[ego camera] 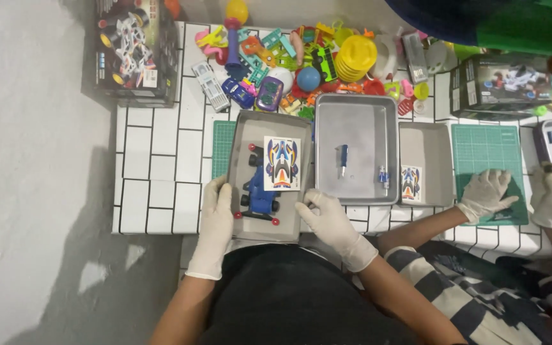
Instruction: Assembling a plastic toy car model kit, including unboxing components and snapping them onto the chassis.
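Note:
My left hand [216,214], in a white glove, grips the left edge of a grey cardboard tray [243,128]. My right hand [327,214], also gloved, holds the tray's right front corner. Inside the tray lie a blue toy car chassis [260,195] with red wheel hubs and a colourful sticker sheet [282,163]. The tray rests on the white tiled table [161,166], partly over a green cutting mat [223,147].
A metal tray [372,128] holding a blue screwdriver [344,158] sits to the right. Beyond it are a second grey tray [426,150] and a green mat [488,150] under another person's gloved hands [485,195]. Mixed plastic toys [301,61] and two boxes line the far edge.

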